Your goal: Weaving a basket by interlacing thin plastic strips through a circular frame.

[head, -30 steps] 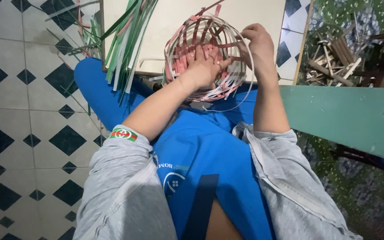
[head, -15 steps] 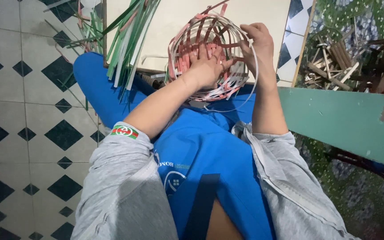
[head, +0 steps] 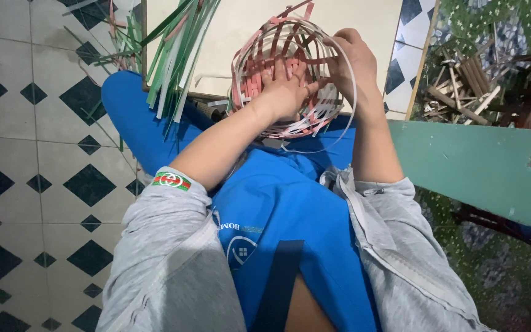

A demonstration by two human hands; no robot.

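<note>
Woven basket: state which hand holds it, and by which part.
Both hold the pink-and-white woven basket: the left hand presses inside against its woven bottom, and the right hand grips the rim and outer wall on the right.

I see a basket [head: 290,74] woven of flat, smooth pink and white strips, seemingly plastic. Upper left, the loose green strips [head: 176,55] look slightly glossy. The tiled floor [head: 38,154] is glazed; the green ledge [head: 480,166] at right is matt, chipped paint.

Green strips [head: 176,58] fanned over cream board [head: 241,24], black-and-white tiled floor [head: 44,154], wood scraps [head: 462,92] (right), teal ledge [head: 480,166]
</note>
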